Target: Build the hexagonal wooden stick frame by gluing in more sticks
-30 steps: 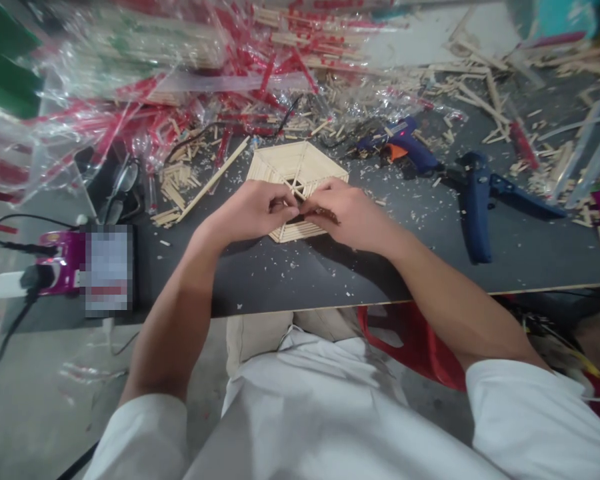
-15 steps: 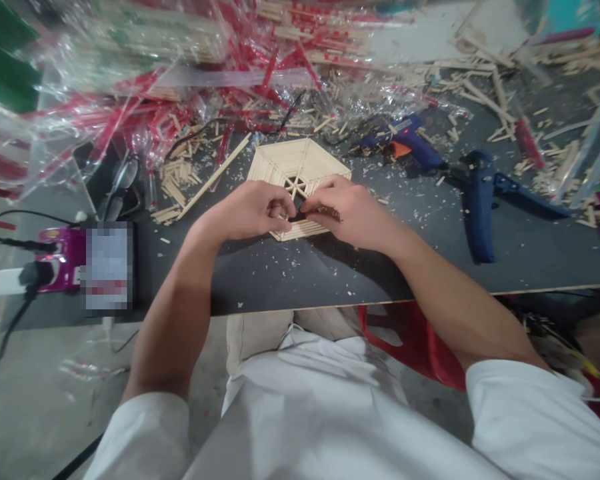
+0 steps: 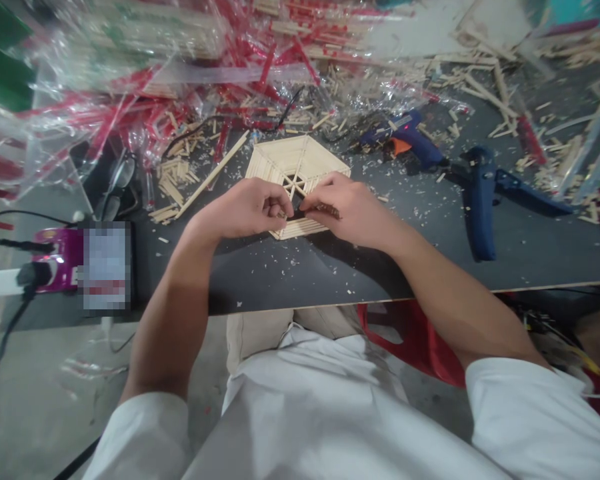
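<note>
Place: craft workshop | Surface (image 3: pixel 260 273): dark, littered with wood offcuts (image 3: pixel 177 189) | Far edge: heaped plastic-wrapped sticks (image 3: pixel 180 43) | Toward right edge: glue gun (image 3: pixel 423 148), blue-handled tool (image 3: pixel 481 220) | Near left corner: purple power strip (image 3: pixel 70 250)

You're wearing a white shirt (image 3: pixel 325 407), and look at that cloth, loose and creased in soft folds all down your front! Short left sleeve (image 3: pixel 147 430), short right sleeve (image 3: pixel 523 397), each white and wide at the end, and it's bare forearms (image 3: pixel 173 327) from there to your left hand (image 3: pixel 253 208) and right hand (image 3: pixel 359 212). Below the shirt, beige pants (image 3: pixel 257 333) show, length hidden.
</note>
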`<state>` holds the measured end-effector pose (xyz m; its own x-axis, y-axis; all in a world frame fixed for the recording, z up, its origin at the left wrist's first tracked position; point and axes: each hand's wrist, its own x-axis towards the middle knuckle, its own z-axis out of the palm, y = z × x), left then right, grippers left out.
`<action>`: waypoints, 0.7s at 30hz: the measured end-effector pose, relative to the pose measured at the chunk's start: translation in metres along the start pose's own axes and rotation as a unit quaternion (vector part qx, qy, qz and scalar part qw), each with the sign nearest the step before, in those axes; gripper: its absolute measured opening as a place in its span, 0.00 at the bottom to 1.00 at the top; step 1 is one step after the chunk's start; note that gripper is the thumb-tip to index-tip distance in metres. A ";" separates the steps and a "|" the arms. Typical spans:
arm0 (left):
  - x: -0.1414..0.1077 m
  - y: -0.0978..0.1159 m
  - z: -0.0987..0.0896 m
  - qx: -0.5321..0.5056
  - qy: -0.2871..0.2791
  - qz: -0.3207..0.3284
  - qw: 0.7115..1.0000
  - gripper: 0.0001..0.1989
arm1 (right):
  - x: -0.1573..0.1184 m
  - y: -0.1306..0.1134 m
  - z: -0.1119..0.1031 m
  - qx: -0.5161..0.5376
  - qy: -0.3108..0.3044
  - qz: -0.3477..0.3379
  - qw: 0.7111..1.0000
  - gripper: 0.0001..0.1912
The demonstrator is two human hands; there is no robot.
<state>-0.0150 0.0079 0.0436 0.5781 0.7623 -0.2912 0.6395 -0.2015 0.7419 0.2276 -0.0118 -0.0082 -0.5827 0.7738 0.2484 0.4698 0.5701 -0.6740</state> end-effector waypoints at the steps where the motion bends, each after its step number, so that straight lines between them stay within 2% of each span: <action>1: 0.000 0.000 0.000 0.001 -0.002 0.001 1.000 0.06 | 0.000 0.000 0.000 0.002 -0.002 0.002 1.000 0.09; 13: 0.001 -0.006 0.004 -0.003 0.018 0.030 0.999 0.06 | 0.001 -0.001 -0.001 -0.001 -0.006 0.012 1.000 0.09; 21: 0.001 -0.002 0.006 -0.008 0.022 0.021 1.000 0.06 | 0.001 0.000 0.000 -0.001 0.003 0.002 1.000 0.09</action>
<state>-0.0125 0.0056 0.0382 0.5814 0.7794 -0.2335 0.6067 -0.2240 0.7627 0.2272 -0.0112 -0.0079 -0.5771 0.7775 0.2497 0.4729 0.5675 -0.6741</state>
